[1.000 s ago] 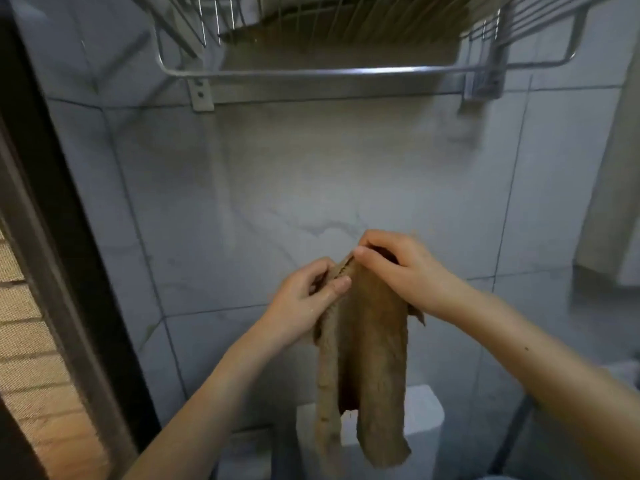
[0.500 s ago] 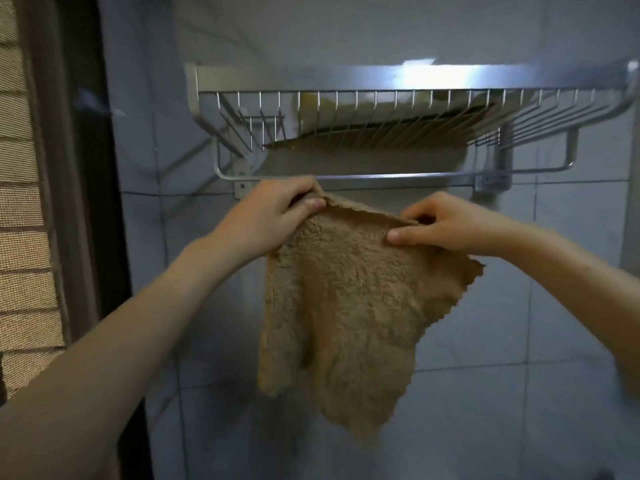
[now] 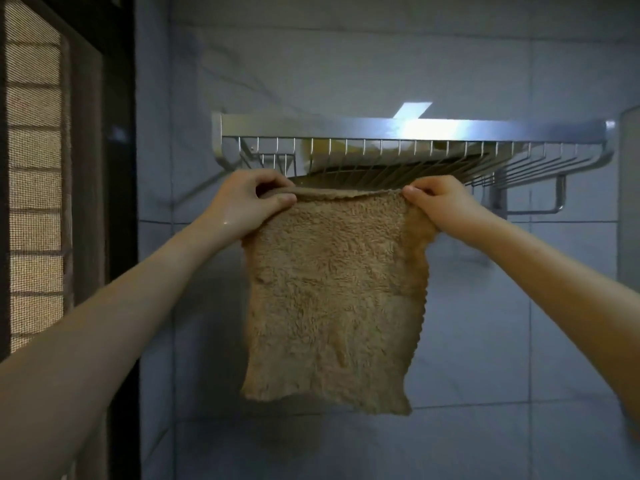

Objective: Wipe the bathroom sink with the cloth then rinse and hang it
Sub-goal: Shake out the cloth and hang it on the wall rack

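**Cloth stretched out at the rack, ready to hang**

At my far left was the meshed window (image 3: 34,188), well apart from the work. My left hand (image 3: 247,202) was raised in front of the tiled wall (image 3: 485,306), thumb and curled fingers pinching the top left corner of the cloth (image 3: 332,299). The cloth hung from that pinch as a flat sheet. Its top edge ran level from one hand to the other and its length dropped straight down, with the bottom hem loose and touching nothing. My right hand (image 3: 441,202) pinched the top right corner in the same way, at about the same height, so neither hand was plainly nearer the wall.

What mattered for hanging was what lay above and behind the top edge. The wire rack (image 3: 346,128) sat just above both hands, with something pale lying on it. The rail (image 3: 533,212) under the rack showed only to the right of my right hand, at about the height of my knuckles. The rest of it was hidden behind the cloth and my hands. I could not tell whether the top edge had already gone over the rail or was only held in front of it.

The top edge lay along the rail's direction, so I judged the next move to be a short push forward and over.
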The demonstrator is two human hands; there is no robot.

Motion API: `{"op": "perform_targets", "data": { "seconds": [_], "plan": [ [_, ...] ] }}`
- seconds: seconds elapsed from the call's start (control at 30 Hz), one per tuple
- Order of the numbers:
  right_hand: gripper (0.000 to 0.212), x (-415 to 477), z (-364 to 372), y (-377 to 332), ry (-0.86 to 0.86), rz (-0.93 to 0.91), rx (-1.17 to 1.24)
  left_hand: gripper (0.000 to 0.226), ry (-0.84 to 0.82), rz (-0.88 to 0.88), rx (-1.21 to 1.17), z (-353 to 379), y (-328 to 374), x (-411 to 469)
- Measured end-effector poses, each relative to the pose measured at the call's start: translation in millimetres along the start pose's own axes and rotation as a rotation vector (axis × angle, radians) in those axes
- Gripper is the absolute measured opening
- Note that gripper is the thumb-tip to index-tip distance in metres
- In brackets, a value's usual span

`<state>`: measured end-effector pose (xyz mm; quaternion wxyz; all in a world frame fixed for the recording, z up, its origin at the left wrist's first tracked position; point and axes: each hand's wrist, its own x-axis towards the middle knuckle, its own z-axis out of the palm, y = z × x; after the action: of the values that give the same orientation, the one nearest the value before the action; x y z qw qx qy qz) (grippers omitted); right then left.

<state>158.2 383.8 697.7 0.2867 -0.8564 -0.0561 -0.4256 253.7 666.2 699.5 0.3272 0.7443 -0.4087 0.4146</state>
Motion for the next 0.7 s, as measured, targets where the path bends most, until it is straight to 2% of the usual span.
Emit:
{"op": "perform_targets", "data": {
  "seconds": [0.17, 0.27, 0.33, 0.43, 0.5, 0.57, 0.63, 0.7],
  "plan": [
    [0.014, 15, 2, 5, 0.069, 0.234, 0.667, 0.017, 0.099, -0.057, 0.039, 14, -8, 14],
    [0.020, 25, 10, 14, 0.117, 0.242, 0.837, 0.021, 0.107, -0.095, 0.100, 26, -17, 23],
    [0.016, 30, 14, 22, 0.212, 0.203, 0.722, 0.020, 0.130, -0.103, 0.111, 29, -20, 27],
    [0.017, 34, 19, 36, 0.325, 0.121, 0.388, 0.013, 0.116, -0.103, 0.150, 34, -22, 33],
    [0.016, 34, 23, 39, 0.352, 0.042, 0.164, 0.011, 0.079, -0.160, 0.169, 37, -24, 36],
    [0.020, 34, 26, 42, 0.301, -0.048, -0.095, 0.019, 0.064, -0.206, 0.194, 38, -27, 40],
    [0.021, 33, 23, 44, 0.261, -0.095, -0.137, 0.027, 0.044, -0.198, 0.225, 36, -29, 43],
    [0.022, 33, 16, 44, 0.218, -0.159, -0.082, 0.023, 0.001, -0.172, 0.218, 35, -31, 42]
  ]
}}
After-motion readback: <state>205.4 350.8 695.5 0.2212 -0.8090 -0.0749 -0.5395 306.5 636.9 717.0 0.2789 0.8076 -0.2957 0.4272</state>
